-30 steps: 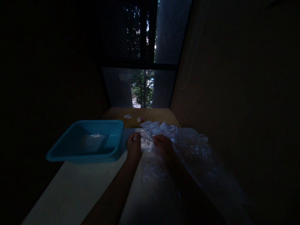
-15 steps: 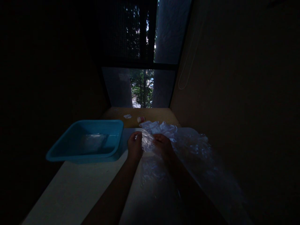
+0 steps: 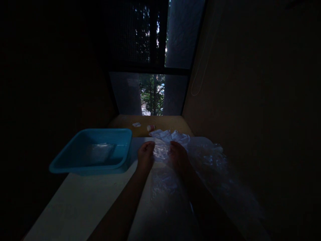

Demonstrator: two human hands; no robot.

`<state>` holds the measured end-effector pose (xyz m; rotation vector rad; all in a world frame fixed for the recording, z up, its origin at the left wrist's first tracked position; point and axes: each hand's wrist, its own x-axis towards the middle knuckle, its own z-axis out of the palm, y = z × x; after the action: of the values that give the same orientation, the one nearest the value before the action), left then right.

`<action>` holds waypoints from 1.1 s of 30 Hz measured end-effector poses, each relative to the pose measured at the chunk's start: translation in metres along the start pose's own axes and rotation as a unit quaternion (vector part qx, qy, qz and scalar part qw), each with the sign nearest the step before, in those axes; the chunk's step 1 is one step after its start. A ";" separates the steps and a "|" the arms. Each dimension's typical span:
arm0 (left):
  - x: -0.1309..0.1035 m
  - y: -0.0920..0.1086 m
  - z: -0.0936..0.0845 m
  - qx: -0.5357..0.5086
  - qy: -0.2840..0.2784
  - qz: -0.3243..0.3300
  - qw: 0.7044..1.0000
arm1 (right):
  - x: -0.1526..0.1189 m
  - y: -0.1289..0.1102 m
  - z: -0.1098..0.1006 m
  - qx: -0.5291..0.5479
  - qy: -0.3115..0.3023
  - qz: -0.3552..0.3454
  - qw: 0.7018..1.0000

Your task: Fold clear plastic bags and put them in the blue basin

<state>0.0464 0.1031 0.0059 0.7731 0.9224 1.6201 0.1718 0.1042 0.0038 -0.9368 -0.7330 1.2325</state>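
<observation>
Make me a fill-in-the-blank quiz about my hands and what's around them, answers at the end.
Of the left hand and the right hand, the one nearer the blue tub is the ____ one.
Altogether, the clear plastic piece is held by ____ hands.
The small reddish item lies to the ____ of the white scrap.
Leafy green branches show outside, through the ____.

Missing words: left; two; right; window.

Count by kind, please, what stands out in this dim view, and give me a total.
Left hand and right hand: 2
Blue basin: 1
Reddish-white cylinder: 1
White scrap: 1
Total: 5
Clear plastic overlaps too dimly to count.
</observation>
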 end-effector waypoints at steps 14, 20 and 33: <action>0.001 -0.004 -0.003 0.080 -0.049 0.004 0.996 | -0.007 0.001 0.001 -0.123 -0.050 -0.029 0.991; 0.001 -0.002 -0.001 0.051 -0.019 0.003 0.999 | -0.006 0.003 0.002 -0.071 -0.031 -0.003 0.997; -0.006 0.005 0.004 0.103 -0.079 -0.010 0.991 | -0.003 0.001 0.001 -0.033 -0.058 -0.023 0.997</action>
<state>0.0486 0.0975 0.0122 1.0176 0.9893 1.4379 0.1696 0.1012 0.0032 -0.9017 -0.8875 1.2363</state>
